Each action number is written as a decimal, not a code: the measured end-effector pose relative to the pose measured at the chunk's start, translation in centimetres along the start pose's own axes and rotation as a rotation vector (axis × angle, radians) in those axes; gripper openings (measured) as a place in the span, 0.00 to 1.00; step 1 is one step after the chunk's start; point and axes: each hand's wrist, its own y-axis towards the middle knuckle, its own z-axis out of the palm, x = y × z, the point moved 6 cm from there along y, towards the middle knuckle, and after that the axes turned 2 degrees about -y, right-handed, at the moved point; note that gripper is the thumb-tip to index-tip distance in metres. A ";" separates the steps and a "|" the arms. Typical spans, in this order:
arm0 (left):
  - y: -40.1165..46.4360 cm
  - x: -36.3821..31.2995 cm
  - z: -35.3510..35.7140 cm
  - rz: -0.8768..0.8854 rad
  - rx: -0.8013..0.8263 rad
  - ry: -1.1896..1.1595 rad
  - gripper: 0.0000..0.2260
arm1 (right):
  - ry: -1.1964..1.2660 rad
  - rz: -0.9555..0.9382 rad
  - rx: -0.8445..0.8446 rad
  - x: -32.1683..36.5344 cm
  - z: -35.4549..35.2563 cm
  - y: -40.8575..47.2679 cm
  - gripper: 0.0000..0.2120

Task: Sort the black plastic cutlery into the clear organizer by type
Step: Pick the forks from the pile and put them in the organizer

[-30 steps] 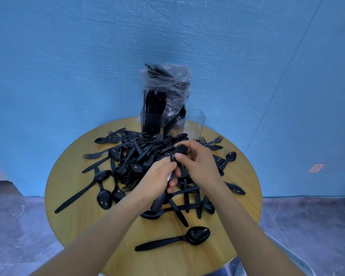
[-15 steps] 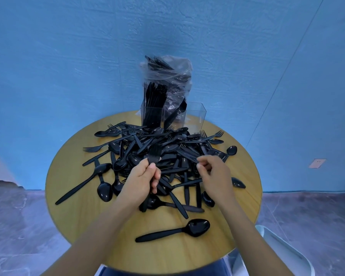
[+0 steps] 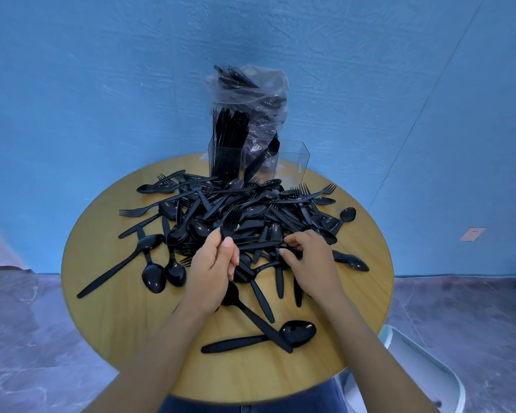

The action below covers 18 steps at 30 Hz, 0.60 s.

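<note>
A heap of black plastic cutlery (image 3: 251, 213), forks, spoons and knives mixed, covers the middle of the round wooden table (image 3: 102, 308). The clear organizer (image 3: 292, 162) stands at the far edge. Its left compartment is packed with upright forks (image 3: 227, 138), one piece leans in the middle one, and the right one looks empty. My left hand (image 3: 212, 266) grips a fork (image 3: 230, 226) with its tines pointing up. My right hand (image 3: 310, 260) reaches into the near side of the heap, fingers and thumb curled on a black piece whose type I cannot tell.
A clear plastic bag (image 3: 259, 93) holding more black cutlery stands behind the organizer against the blue wall. A lone spoon (image 3: 298, 333) lies near the table's front edge, and long spoons (image 3: 152, 275) lie at the left. A white chair (image 3: 414, 371) sits at lower right.
My right hand let go of the cutlery held in my left hand and dropped to the heap's near edge. My left hand kept the fork and shifted slightly left.
</note>
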 end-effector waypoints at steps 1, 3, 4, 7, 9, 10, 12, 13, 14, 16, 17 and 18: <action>0.0 0.0 0.0 0.004 -0.003 0.001 0.13 | -0.015 0.011 0.007 -0.2 -0.1 0.0 0.14; 0.0 0.0 0.0 0.013 -0.010 0.009 0.14 | -0.044 0.028 0.031 -0.3 -0.2 0.0 0.14; 0.0 0.0 0.0 0.014 -0.010 0.010 0.14 | -0.052 0.036 0.048 -0.3 -0.2 0.0 0.14; 0.2 0.4 0.1 0.004 -0.007 0.002 0.14 | -0.031 0.066 0.069 -0.1 -0.1 0.5 0.11; 0.2 0.5 0.0 0.002 -0.010 -0.001 0.14 | 0.028 0.094 0.044 0.0 -0.2 0.8 0.10; 0.2 0.6 0.0 0.004 -0.013 -0.004 0.14 | 0.066 0.111 0.020 0.0 -0.4 1.0 0.09; 0.1 0.5 0.0 0.008 -0.016 -0.004 0.14 | 0.139 0.141 -0.047 -0.2 -0.8 1.2 0.09; 0.1 0.5 0.0 0.010 -0.013 -0.002 0.14 | 0.163 0.153 -0.081 -0.3 -1.0 1.3 0.09; 0.1 0.4 0.1 0.012 -0.010 -0.001 0.13 | 0.182 0.163 -0.115 -0.4 -1.2 1.4 0.09; 0.2 0.5 0.1 0.014 -0.006 0.003 0.13 | 0.221 0.180 -0.173 -0.6 -1.5 1.4 0.10; 0.2 0.5 0.1 0.016 -0.004 0.005 0.13 | 0.242 0.188 -0.198 -0.7 -1.6 1.4 0.10; 0.2 0.5 0.1 0.019 -0.001 0.008 0.13 | 0.263 0.197 -0.221 -0.7 -1.7 1.3 0.10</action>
